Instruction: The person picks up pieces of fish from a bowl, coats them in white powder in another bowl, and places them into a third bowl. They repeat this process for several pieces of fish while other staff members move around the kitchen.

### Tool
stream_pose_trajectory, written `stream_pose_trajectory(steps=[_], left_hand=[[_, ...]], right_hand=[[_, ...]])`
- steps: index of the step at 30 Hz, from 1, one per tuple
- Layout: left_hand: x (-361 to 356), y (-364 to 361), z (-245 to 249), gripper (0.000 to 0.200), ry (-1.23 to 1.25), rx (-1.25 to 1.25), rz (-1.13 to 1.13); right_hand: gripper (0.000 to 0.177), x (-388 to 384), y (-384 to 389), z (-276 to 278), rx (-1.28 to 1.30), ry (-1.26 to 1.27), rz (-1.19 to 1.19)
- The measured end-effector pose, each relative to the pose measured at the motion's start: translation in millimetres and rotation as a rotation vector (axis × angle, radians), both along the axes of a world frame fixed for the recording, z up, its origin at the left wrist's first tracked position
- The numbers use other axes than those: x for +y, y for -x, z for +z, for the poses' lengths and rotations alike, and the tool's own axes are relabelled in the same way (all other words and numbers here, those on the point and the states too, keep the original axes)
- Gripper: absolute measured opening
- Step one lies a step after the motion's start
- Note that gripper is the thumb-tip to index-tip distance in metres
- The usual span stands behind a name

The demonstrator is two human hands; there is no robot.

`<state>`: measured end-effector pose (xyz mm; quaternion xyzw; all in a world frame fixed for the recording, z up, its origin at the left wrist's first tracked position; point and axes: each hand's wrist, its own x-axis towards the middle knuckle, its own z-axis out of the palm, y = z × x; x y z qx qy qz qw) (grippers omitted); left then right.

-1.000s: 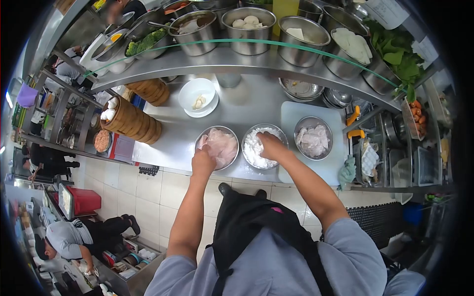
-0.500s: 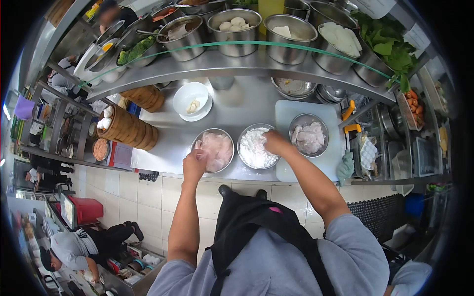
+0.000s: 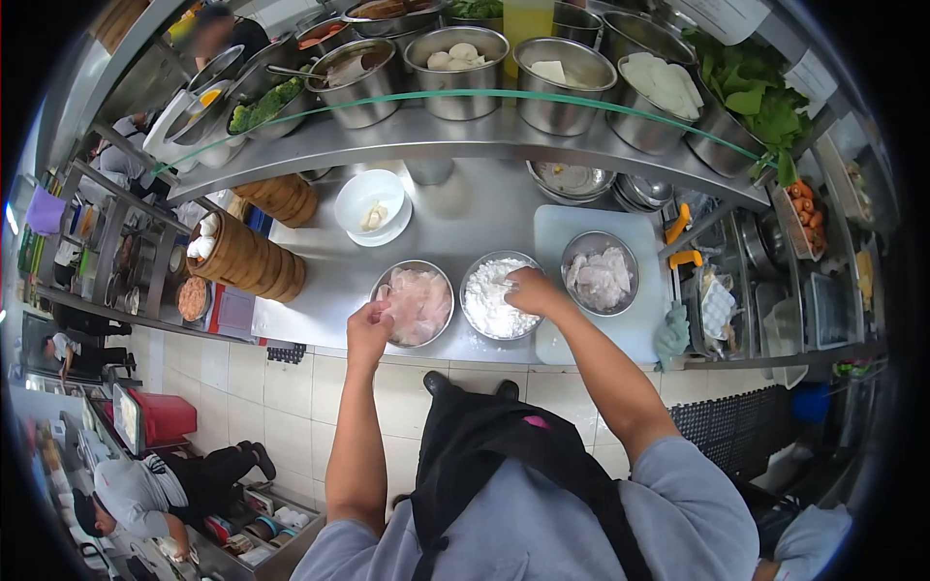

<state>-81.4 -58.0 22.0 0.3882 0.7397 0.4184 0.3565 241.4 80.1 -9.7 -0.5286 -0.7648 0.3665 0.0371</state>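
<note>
My left hand is at the left edge of a metal bowl, its fingers closed on the edge of a thin slice of pale pink raw meat or fish. More slices fill that bowl. Just to the right, my right hand dips into a second metal bowl of white powder. Its fingers are curled together, and what they hold, if anything, is hidden. A third metal bowl with paler, whitish slices rests on a white cutting board beside my right hand.
A white bowl on a plate stands behind the meat bowl. Stacked bamboo steamers are at the left. Overhead, a steel shelf carries several food containers behind a glass edge. Yellow-handled tools lie right of the board. A co-worker bends at the lower left.
My left hand has shifted slightly left and down, to the meat bowl's edge. My right hand stays in the powder with its fingers slightly shifted. The whole view has moved a little.
</note>
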Motion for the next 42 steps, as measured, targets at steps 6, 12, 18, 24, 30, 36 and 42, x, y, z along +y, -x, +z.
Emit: stream_pose_trajectory(steps=[6,12,18,24,30,36,42], left_hand=[[-5.0,10.3,-36.8,0.028,0.039,0.035,-0.051],[-10.8,1.5,5.3,0.026,0.005,-0.115,0.012],[21.7,-39.5,26.9,0.024,-0.140,-0.105,-0.278],[51.3,-136.9,17.5,0.027,-0.311,0.255,-0.537],[40.2,-150.9,-42.2,0.029,-0.433,0.610,-0.763],[17.5,-87.2,8.0,0.021,-0.453,0.640,-0.547],[-13.5,-42.2,6.1,0.018,-0.385,0.610,-0.317]], right_hand=[[0.049,-7.2,-0.6,-24.1,-0.052,-0.021,0.087],[0.044,8.1,-67.5,26.2,0.260,-0.013,-0.085],[0.045,31.7,-169.6,47.9,-0.012,-0.226,-0.244],[0.045,20.6,-158.3,48.9,-0.124,-0.391,-0.318],[0.051,-2.4,-61.0,9.9,0.027,-0.101,-0.018],[0.063,-30.3,-3.2,7.3,-0.140,-0.062,0.231],[0.047,-19.8,1.1,-5.4,-0.070,-0.207,0.278]])
